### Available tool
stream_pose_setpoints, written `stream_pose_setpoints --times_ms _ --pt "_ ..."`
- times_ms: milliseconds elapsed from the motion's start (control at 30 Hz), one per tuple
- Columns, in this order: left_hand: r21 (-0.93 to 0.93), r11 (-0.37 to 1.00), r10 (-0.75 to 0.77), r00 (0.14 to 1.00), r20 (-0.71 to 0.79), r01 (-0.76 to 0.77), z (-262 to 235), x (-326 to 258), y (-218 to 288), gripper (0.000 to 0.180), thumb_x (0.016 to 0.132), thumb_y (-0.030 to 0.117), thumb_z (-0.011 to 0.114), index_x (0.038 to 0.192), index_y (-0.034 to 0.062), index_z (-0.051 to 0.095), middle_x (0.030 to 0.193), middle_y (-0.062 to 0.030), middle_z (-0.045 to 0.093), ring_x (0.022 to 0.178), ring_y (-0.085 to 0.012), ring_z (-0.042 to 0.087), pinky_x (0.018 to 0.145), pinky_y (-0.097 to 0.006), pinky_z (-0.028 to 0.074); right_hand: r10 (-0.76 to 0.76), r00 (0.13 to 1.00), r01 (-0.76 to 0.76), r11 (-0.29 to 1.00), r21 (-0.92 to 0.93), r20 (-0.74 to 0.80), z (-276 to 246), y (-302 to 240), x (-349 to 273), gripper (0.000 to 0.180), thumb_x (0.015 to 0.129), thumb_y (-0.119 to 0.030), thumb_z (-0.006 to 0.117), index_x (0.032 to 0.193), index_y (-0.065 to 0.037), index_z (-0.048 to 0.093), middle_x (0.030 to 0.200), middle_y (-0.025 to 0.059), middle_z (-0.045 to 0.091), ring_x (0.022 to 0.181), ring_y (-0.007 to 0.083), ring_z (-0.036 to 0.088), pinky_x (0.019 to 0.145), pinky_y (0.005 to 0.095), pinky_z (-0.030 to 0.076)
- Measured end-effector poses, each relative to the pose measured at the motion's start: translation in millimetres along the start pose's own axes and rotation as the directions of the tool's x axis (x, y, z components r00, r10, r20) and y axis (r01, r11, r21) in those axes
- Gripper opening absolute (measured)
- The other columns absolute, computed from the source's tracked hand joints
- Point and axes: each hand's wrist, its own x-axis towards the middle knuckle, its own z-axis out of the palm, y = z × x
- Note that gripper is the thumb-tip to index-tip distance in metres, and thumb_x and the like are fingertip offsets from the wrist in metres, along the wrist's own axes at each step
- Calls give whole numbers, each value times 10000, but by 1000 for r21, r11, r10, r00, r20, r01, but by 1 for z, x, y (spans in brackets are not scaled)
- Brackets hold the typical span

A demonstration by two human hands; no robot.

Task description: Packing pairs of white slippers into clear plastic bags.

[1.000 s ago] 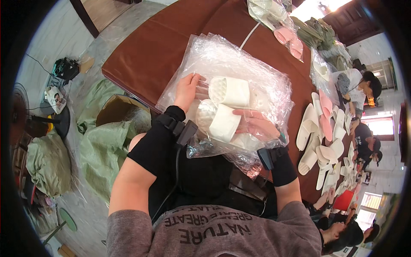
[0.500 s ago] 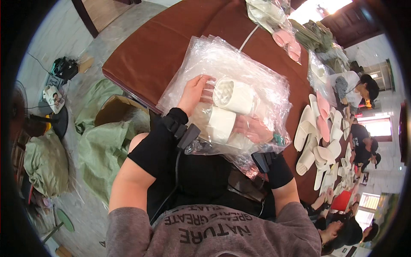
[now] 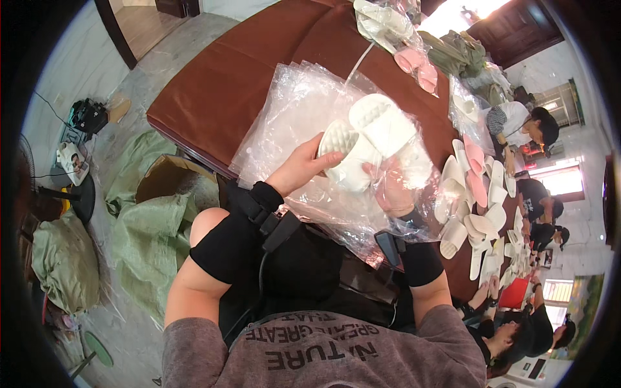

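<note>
Pinching a white slipper [image 3: 358, 171] at mid-frame with left hand [image 3: 301, 165]; cannot tell the grip of right hand [image 3: 396, 189], under a clear bag [image 3: 416, 169]. Just to upper right, see another white slipper [image 3: 391, 132]. Probably light, springy; hold by the sole, not likely-slick plastic.

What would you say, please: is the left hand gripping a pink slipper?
No, the left hand grips a white slipper.

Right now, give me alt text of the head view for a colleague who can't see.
The left hand has its grip on one of two white slide slippers; the right hand, seen through clear plastic, is close beside them. Under them, a stack of clear bags lies on a brown-covered table, with more white and pink slippers to the right.
</note>
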Motion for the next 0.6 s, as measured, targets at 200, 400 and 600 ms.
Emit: stream_pose_setpoints --times_ms 200,400,600 --pt "-24 1000 13 1000 -29 -13 -17 -4 -5 444 929 257 563 1302 38 462 1020 -62 623 915 -103 614 638 -226 507 -100 987 120 979 -165 127 3 -5 1 556 809 49 589 1321 27 373 1229 114 527 1121 198 523 943 320 427" --pt "-48 998 46 997 -57 -48 -25 1 8 403 947 263 517 1286 49 480 966 -98 647 867 -170 662 664 -259 534 -4 997 19 982 -186 81 -29 -23 -14 499 810 38 586 1276 38 408 1213 123 535 1103 199 535 908 322 447" --pt "-146 987 32 970 -242 -69 -20 1 -3 334 949 277 499 1151 22 573 867 -96 650 666 -133 614 536 -246 501 2 972 143 787 -600 234 -30 -7 -19 444 813 -12 619 1226 60 472 1121 88 592 1017 149 555 870 287 442"
